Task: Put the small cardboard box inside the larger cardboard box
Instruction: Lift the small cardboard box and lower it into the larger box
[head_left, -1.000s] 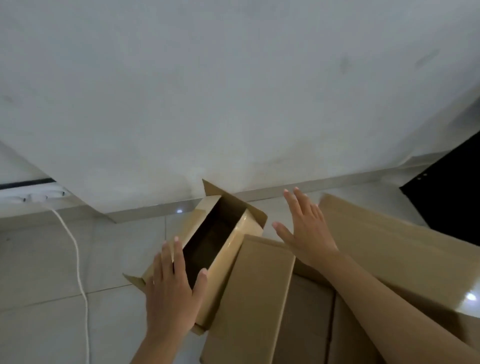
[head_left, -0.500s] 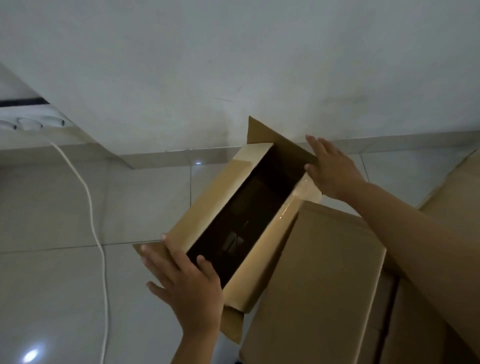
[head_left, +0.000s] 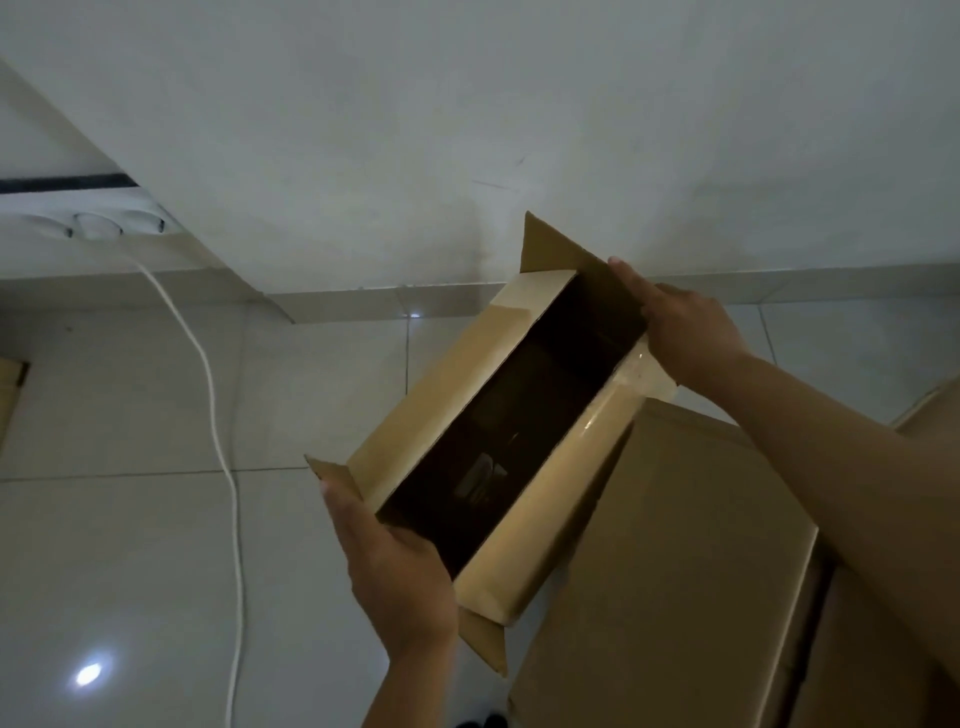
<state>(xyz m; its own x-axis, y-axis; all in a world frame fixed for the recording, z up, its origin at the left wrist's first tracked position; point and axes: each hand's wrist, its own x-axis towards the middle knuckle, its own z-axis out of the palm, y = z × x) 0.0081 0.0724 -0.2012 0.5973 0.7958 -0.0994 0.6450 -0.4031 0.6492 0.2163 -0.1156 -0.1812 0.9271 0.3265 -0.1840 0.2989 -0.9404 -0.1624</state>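
small cardboard box (head_left: 561, 483) open-topped, tilted, long axis 7 to 1 o'clock, held above tiled floor (head_left: 130, 545); left hand (head_left: 400, 577) fingers clamped on its 7 o'clock end; right hand (head_left: 685, 332) fingers pressed together gripping 1 o'clock end flap; larger cardboard box (head_left: 675, 571) at 4 o'clock, touching small box's side; white cable (head_left: 228, 467) at 9 o'clock

Small box (head_left: 545, 499) open, tilted — beside larger box (head_left: 675, 571).
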